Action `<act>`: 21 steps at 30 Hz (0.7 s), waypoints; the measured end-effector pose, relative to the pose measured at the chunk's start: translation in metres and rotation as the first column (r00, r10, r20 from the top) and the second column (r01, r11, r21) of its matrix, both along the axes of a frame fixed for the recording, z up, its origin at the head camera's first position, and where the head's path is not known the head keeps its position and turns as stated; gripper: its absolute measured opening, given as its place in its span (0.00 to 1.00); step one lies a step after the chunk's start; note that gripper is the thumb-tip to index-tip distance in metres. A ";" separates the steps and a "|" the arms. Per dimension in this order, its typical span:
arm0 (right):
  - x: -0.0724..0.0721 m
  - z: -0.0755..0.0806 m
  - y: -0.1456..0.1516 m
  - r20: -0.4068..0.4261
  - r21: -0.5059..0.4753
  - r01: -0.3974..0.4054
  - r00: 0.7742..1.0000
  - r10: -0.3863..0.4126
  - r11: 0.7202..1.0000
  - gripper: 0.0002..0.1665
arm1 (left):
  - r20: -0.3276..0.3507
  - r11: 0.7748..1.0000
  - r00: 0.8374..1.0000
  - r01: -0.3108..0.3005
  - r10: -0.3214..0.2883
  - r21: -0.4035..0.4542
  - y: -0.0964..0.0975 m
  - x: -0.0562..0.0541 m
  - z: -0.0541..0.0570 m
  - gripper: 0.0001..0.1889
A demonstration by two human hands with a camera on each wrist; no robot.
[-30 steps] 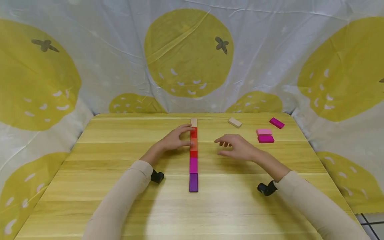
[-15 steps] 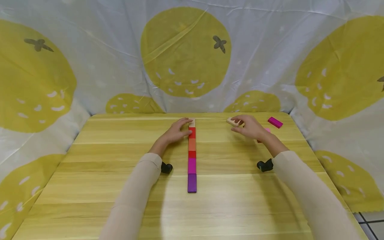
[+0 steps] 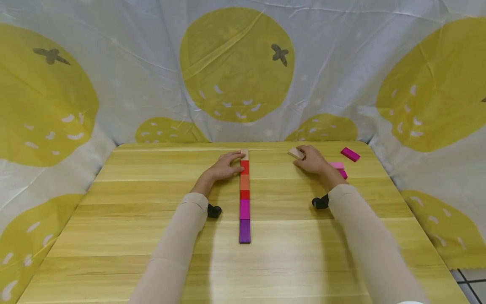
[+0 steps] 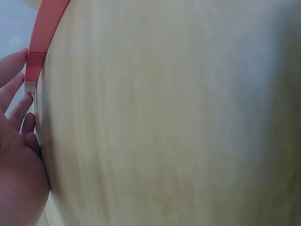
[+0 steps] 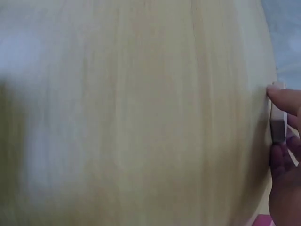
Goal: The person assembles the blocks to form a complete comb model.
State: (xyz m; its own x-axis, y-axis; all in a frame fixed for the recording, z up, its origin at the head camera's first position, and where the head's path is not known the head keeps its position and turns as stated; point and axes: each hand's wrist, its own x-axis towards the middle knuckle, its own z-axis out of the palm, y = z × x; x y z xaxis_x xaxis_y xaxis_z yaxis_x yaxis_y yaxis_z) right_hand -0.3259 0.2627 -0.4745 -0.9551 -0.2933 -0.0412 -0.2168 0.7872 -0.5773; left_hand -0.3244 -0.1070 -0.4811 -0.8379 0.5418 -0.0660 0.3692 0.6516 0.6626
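A straight line of flat domino-like blocks runs toward me in the head view. It goes from a beige block (image 3: 246, 157) at the far end through red, orange (image 3: 244, 182), red and magenta (image 3: 244, 209) to purple (image 3: 244, 231). My left hand (image 3: 223, 167) rests against the line's far left side, its loosely extended fingers by the beige block and thumb at the red block (image 3: 245, 165). To the right, my right hand (image 3: 313, 160) pinches a separate beige block (image 3: 295, 153) at its right end, the block still lying low at the table.
Right of my right hand lie a magenta block (image 3: 350, 154) and a pink block (image 3: 337, 165) touching another magenta block (image 3: 343, 173), partly hidden by the wrist. The wooden table (image 3: 114, 228) ends at a fruit-patterned cloth (image 3: 152, 76) behind.
My right hand has reached forward from beside the line to the loose beige block and taken hold of it. My left hand has slid farther along the line to its beige end.
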 end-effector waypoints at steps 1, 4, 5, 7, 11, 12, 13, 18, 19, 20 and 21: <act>0.000 -0.003 0.000 -0.011 -0.006 0.020 1.000 -0.020 1.000 0.36 | 0.001 1.000 1.000 -0.002 0.002 0.000 0.000 0.000 0.000 0.32; -0.001 -0.009 0.000 -0.031 -0.044 0.077 0.996 -0.078 0.996 0.31 | 0.007 1.000 1.000 -0.010 0.010 0.003 0.000 0.000 0.000 0.32; -0.001 -0.009 0.000 -0.027 -0.057 0.090 0.995 -0.092 0.994 0.29 | 0.011 1.000 1.000 -0.012 0.012 0.005 0.000 0.000 -0.001 0.32; -0.002 -0.009 0.001 -0.016 -0.062 0.105 0.994 -0.106 0.993 0.27 | 0.016 1.000 1.000 -0.016 0.015 0.008 0.000 -0.001 -0.002 0.32; -0.006 -0.005 0.000 0.025 -0.054 0.092 0.996 -0.091 0.994 0.25 | 0.018 1.000 1.000 -0.019 0.019 0.009 -0.001 -0.001 -0.003 0.32; -0.008 -0.004 -0.001 0.033 -0.046 0.084 0.996 -0.083 0.995 0.25 | 0.016 1.000 1.000 -0.018 0.018 0.008 -0.002 -0.001 -0.003 0.32; -0.009 -0.002 -0.003 0.042 -0.044 0.078 0.996 -0.076 0.996 0.25 | 0.014 1.000 1.000 -0.018 0.018 0.009 -0.002 -0.001 -0.003 0.32; -0.014 0.010 -0.017 0.039 -0.039 0.041 0.998 -0.040 0.998 0.25 | 0.013 1.000 1.000 -0.016 0.016 0.022 -0.002 0.000 -0.002 0.32; -0.015 0.012 -0.021 0.026 -0.037 0.028 0.999 -0.027 0.999 0.25 | 0.013 1.000 1.000 -0.016 0.015 0.026 -0.002 0.000 -0.002 0.32; -0.017 0.014 -0.024 0.009 -0.031 0.013 1.000 -0.013 0.999 0.25 | 0.012 1.000 1.000 -0.016 0.016 0.027 -0.001 0.000 -0.002 0.32; -0.018 0.016 -0.029 -0.006 -0.029 -0.003 1.000 0.003 1.000 0.25 | 0.011 0.999 1.000 -0.016 0.016 0.028 -0.001 0.000 -0.002 0.32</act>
State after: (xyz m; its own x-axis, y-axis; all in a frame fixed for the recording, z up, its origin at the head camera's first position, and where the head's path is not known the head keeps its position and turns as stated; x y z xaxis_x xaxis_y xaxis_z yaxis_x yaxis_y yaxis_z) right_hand -0.3443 0.2341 -0.4586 -0.9543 -0.2975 -0.0267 -0.2231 0.7695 -0.5984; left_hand -0.3248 -0.1083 -0.4831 -0.8459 0.5300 -0.0600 0.3514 0.6384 0.6848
